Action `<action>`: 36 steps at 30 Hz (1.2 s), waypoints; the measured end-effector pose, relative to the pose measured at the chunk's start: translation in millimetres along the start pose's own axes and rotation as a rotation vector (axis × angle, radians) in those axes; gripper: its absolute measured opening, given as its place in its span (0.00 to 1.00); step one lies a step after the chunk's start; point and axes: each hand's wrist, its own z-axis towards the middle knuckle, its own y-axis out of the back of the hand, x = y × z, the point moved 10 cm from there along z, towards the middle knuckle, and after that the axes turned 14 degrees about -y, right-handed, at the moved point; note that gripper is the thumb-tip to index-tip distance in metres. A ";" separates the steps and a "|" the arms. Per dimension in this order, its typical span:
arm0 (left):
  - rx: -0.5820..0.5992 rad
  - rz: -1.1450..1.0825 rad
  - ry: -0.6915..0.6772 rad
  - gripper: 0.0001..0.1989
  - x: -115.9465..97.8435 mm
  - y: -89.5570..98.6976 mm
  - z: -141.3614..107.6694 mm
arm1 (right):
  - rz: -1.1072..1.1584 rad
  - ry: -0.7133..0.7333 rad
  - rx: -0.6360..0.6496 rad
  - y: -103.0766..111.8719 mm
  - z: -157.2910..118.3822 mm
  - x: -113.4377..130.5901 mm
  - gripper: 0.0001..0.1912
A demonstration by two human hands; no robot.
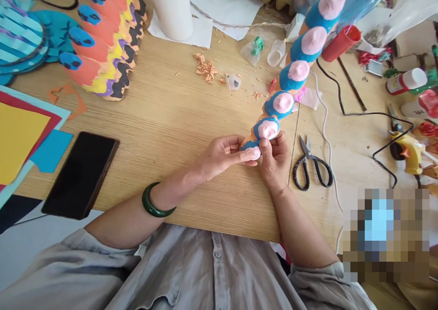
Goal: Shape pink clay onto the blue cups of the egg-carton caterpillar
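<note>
A long strip of painted egg-carton cups (278,104) slants from the front middle of the table toward the upper right. Its bumps are blue over orange, each topped with a lump of pink clay. Both hands grip the near end. My left hand (227,152), with a dark green bangle on its wrist, holds the last cup from the left, thumb against the pink clay. On the other side my right hand (274,159) is closed on the strip, its thumb pressing by the last two pink lumps. Some fingertips are hidden behind the strip.
Scissors (310,162) lie right of my right hand. A phone (81,173) and coloured paper (22,141) are at left, below an orange painted egg-carton piece (102,54). A white roll (171,9) stands behind. At right are cables, a red tube (341,43) and a yellow glue gun (410,152).
</note>
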 end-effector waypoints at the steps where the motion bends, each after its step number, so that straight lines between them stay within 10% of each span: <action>1: -0.008 0.012 0.005 0.22 1.5 1.2 0.0 | -0.002 -0.013 -0.003 -0.2 -0.2 -0.8 0.19; 36: -0.021 -0.029 -0.004 0.21 8.9 4.3 0.0 | 0.058 -0.071 -0.087 6.5 -1.4 -10.9 0.17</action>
